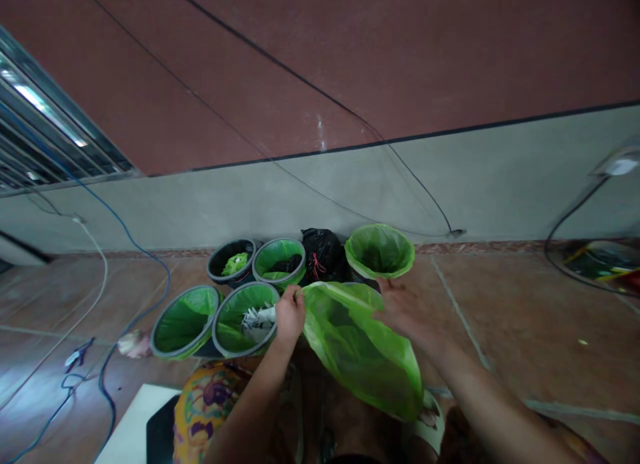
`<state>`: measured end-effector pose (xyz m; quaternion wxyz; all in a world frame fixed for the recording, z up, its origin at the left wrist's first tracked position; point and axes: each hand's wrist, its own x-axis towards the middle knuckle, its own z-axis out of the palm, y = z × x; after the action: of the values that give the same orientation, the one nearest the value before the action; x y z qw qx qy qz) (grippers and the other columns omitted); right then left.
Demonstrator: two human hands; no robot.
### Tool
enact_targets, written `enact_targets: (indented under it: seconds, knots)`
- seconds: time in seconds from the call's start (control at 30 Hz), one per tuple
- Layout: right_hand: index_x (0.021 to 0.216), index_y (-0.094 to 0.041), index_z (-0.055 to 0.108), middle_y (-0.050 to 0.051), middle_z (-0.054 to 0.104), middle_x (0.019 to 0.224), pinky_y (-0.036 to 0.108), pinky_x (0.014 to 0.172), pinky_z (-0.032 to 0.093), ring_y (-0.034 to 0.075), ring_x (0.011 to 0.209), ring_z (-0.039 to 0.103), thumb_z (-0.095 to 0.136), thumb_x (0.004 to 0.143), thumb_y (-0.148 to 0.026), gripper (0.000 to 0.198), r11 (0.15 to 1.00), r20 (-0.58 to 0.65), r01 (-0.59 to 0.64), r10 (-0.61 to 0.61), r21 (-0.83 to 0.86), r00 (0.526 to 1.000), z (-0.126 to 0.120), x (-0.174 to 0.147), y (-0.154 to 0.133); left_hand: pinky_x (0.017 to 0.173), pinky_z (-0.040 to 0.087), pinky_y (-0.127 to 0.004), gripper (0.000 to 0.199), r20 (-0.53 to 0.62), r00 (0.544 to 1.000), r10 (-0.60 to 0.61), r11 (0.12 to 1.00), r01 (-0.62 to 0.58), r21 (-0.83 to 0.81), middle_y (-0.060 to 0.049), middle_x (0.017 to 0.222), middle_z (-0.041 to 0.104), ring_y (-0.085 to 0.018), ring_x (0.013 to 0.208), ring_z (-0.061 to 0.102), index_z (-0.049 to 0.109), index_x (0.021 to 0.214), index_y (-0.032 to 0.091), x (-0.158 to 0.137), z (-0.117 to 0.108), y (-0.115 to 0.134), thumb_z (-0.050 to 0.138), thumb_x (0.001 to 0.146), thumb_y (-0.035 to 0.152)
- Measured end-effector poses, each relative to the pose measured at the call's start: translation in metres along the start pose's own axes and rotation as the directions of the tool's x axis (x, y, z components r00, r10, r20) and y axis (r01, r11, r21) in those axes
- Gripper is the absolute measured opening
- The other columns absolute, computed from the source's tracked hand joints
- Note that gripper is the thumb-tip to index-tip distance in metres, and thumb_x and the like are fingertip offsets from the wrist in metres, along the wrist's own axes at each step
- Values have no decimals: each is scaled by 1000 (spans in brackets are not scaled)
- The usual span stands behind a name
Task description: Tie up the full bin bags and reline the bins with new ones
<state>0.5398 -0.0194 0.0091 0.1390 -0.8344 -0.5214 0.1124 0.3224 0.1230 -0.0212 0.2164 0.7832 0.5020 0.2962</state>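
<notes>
A thin, translucent green trash bag (357, 357) hangs spread out between my hands, sagging toward my feet. My left hand (290, 312) is closed on the upper left edge of the bag. At its upper right edge is my right hand (400, 307), slightly blurred, its fingers stretched out and apart; any touch with the bag is hard to make out. Behind the bag, a bit of grey bin rim (369, 287) shows, mostly covered. Just left of my left hand stands a green-lined trash bin (220, 334) with crumpled white paper inside.
More lined bins stand near the wall: a front-left bin (156, 337), a back-left bin (213, 274), a back-middle bin (257, 271) and a back-right bin (350, 251). A tied black bag (323, 251) sits among them. A blue cable (150, 309) crosses the floor at left.
</notes>
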Motion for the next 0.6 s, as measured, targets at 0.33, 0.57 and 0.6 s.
enact_targets:
  seconds: [0.33,0.57,0.6]
  knots:
    - [93,-16,67,10,69,95,30,91,40,20,95,60,41,87,-12,27,951,-17,310,-309,15,951,4,7,-50,84,46,-24,27,244,924,294,949,-312,39,-4,96,63,-15,90,60,63,93,20,-25,14,51,48,78,4]
    - [95,-21,68,6,71,96,26,80,43,17,88,64,40,91,-21,29,992,-107,96,-87,82,990,-10,17,-21,82,45,-26,24,248,968,38,936,-121,329,-7,100,65,-18,90,63,63,96,19,-20,4,5,52,77,10]
    - [97,-21,68,6,71,96,27,80,43,17,87,64,40,91,-22,29,996,-98,59,-53,60,994,-9,18,-17,81,45,-26,25,247,969,-10,930,-82,358,-7,100,66,-18,91,64,63,98,19,-21,4,0,51,78,10]
